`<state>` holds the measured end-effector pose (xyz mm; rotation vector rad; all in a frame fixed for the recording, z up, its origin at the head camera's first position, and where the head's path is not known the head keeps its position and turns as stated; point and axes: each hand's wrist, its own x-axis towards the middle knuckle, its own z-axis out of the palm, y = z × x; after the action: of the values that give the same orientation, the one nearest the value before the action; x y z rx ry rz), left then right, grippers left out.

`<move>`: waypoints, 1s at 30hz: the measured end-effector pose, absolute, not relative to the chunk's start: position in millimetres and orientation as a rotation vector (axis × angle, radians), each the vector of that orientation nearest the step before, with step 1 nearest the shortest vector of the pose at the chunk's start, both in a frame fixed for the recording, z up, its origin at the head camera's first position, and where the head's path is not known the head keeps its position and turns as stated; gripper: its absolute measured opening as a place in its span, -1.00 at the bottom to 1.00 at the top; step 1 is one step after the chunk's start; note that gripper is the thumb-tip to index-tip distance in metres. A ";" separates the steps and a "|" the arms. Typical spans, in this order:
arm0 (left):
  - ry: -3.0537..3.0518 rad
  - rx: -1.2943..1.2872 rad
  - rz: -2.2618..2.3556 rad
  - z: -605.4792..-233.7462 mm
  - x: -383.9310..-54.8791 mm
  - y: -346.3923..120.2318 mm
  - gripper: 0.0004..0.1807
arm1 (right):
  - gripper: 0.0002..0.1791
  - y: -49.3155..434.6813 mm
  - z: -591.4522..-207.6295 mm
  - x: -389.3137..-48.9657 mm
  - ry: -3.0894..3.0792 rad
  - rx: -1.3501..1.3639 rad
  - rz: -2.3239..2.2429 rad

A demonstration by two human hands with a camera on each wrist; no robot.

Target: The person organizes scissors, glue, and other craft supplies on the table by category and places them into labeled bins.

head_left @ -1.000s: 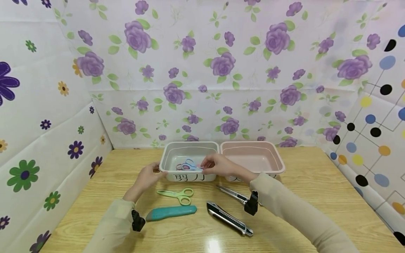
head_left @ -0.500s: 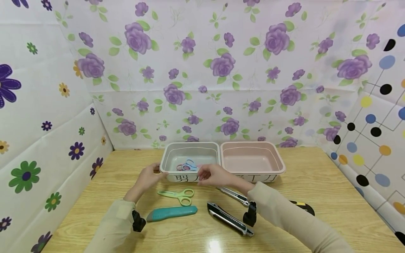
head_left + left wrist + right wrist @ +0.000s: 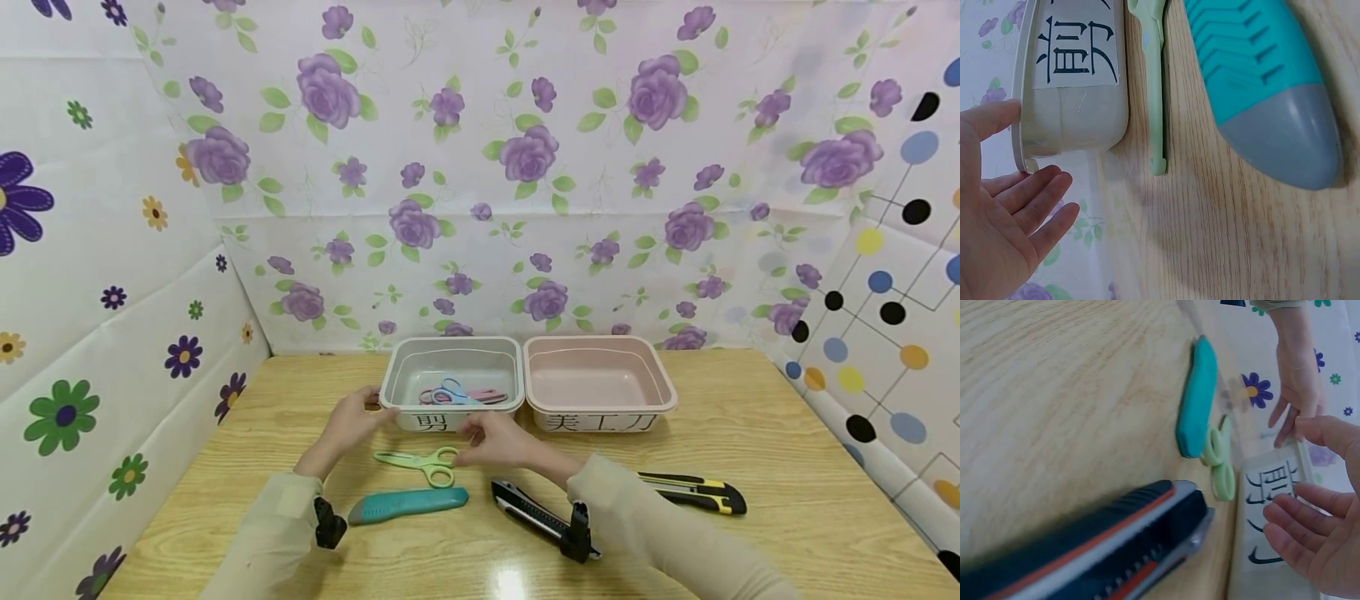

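Light-green plastic scissors (image 3: 423, 461) lie on the pale wooden table (image 3: 750, 433), a little below the middle of the head view, with their blades pointing to the left of the frame. The right hand (image 3: 491, 440) is just beside their handle rings; its fingers are parted and the right wrist view shows nothing held in them. The left hand (image 3: 347, 425) grasps the near left corner of a light-grey plastic box (image 3: 408, 421), with the thumb on the rim and the other fingers round the corner. This box carries a white label with black characters, and the right hand covers a part of it. Inside it lie light-blue scissors (image 3: 461, 397) and something pink (image 3: 491, 396), which is partly hidden by the blue pair and the front rim. A pale pink plastic box (image 3: 600, 408), also labelled, stands next to it, right of the centre of the frame. Below the green scissors rests a teal cutter knife (image 3: 408, 504) with a grey end. To the right of this is a black and silver cutter knife (image 3: 528, 510), slanting under the right wrist, and farther right lies a yellow and black cutter knife (image 3: 693, 492), partly behind the beige sleeve (image 3: 645, 517).
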<state>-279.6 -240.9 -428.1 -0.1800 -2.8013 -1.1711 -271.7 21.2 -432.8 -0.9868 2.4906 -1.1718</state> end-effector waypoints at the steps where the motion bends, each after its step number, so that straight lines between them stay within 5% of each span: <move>1: -2.802 -0.181 -1.171 -428.0 -279.5 -240.9 -0.42 | -0.45 20.2 -434.8 -271.6 2.501 -0.972 -1.164; 30: -2.797 -0.177 -1.187 -428.1 -279.4 -240.9 -0.43 | -0.51 -6.3 -460.3 -272.0 2.538 -0.848 -1.125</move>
<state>-279.4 -240.9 -428.1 -0.1768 -2.7975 -1.1869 -272.0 -6.3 -460.3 -0.8480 2.5377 -1.1249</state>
